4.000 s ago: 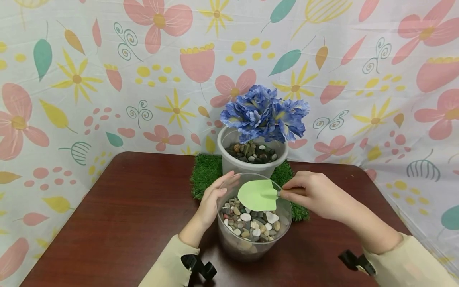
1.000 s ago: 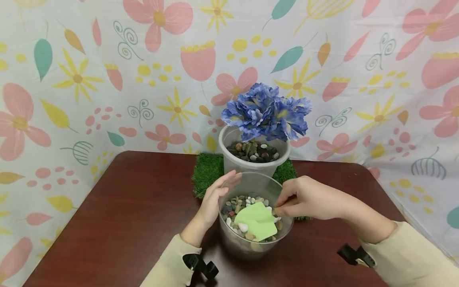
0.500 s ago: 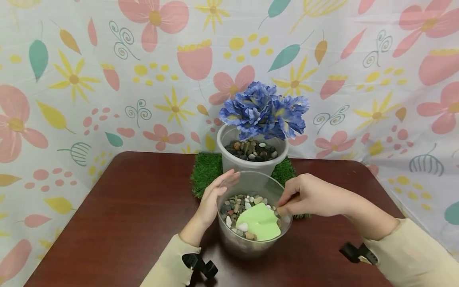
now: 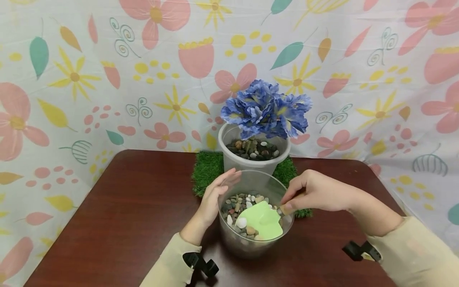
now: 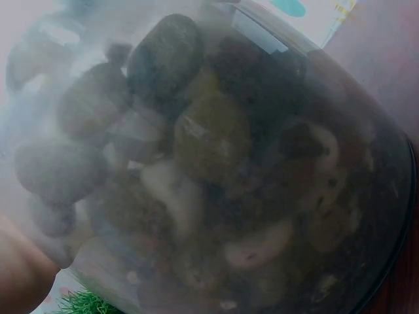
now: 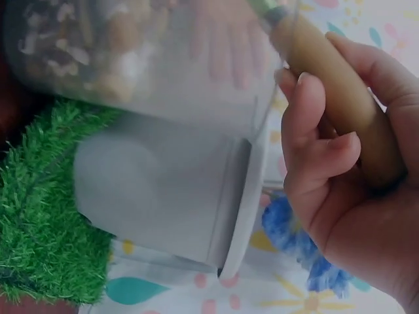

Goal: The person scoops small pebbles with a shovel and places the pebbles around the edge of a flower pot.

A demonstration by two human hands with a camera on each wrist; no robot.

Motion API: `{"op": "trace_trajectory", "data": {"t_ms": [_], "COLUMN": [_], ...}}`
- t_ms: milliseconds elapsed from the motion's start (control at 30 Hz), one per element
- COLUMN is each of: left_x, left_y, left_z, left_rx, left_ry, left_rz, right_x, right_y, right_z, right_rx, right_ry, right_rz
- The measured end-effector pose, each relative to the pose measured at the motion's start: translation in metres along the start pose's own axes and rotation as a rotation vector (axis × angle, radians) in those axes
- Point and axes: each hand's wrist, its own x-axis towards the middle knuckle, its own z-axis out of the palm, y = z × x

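A clear plastic bucket (image 4: 256, 247) holds mixed pebbles (image 4: 236, 201) and stands on the table. My left hand (image 4: 211, 199) rests against its left side, fingers extended along the wall near the rim. In my right hand (image 4: 315, 191) is a hand trowel, gripped by its wooden handle (image 6: 347, 98). Its light green blade (image 4: 261, 221) lies inside the bucket among the pebbles, with a white stone and a few others at its left edge. The left wrist view shows the pebbles blurred through the bucket wall.
A white flowerpot (image 4: 247, 165) with blue artificial flowers (image 4: 265, 109) and stones stands just behind the bucket, on a patch of artificial grass (image 4: 206, 171). The dark red-brown table (image 4: 143, 223) meets a flower-printed cloth backdrop (image 4: 150, 59) at its far edge.
The trowel, earlier held above the bucket, has gone down into the pebbles. Over the last half second my right hand rises slightly and the handle tilts up. My left hand stays in place.
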Motion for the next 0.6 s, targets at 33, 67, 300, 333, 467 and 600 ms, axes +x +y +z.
{"op": "trace_trajectory", "data": {"t_ms": [33, 67, 300, 333, 467, 600], "left_x": [0.0004, 0.0006, 0.0011, 0.0011, 0.0006, -0.0002], "left_y": [0.0004, 0.0006, 0.0003, 0.0, 0.0007, 0.0005], "left_z": [0.0005, 0.0009, 0.002, 0.0019, 0.0014, 0.0014], "left_rx": [0.001, 0.001, 0.013, 0.018, 0.032, 0.045], "left_ry": [-0.002, -0.002, 0.003, 0.002, 0.017, 0.022], "left_rz": [0.002, 0.005, -0.001, 0.0, -0.007, -0.023], "right_x": [-0.0006, -0.0008, -0.0044, -0.0055, -0.0077, -0.0081], "right_y": [0.001, 0.0022, 0.0087, 0.0087, 0.0078, 0.008], "right_z": [-0.001, -0.0015, 0.0006, 0.0007, 0.0017, 0.0048], "right_rx": [0.015, 0.032, 0.132, 0.136, 0.128, 0.125], "right_ry": [0.002, 0.002, 0.004, 0.011, 0.034, 0.06], "right_rz": [-0.003, -0.004, 0.069, 0.08, 0.124, 0.18]}}
